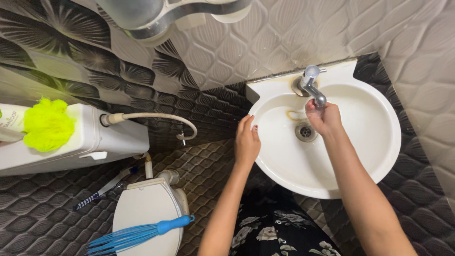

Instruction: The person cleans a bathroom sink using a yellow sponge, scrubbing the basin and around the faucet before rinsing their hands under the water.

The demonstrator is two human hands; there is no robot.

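Observation:
A white wall basin (374, 142) with a drain (305, 131) hangs at the right. A chrome tap (313, 85) stands at its back edge. My right hand (322, 116) is cupped just under the tap's spout, fingers curled, holding nothing that I can see. My left hand (246, 140) rests flat on the basin's left rim with its fingers together.
A white toilet with a closed lid (147, 213) stands at the lower left, a blue brush (137, 234) lying on the lid. Its cistern (95, 137) carries a yellow-green scrubber (47, 124). A white hose (161, 118) loops along the dark tiled wall. A dark-handled brush (102, 190) lies on the floor.

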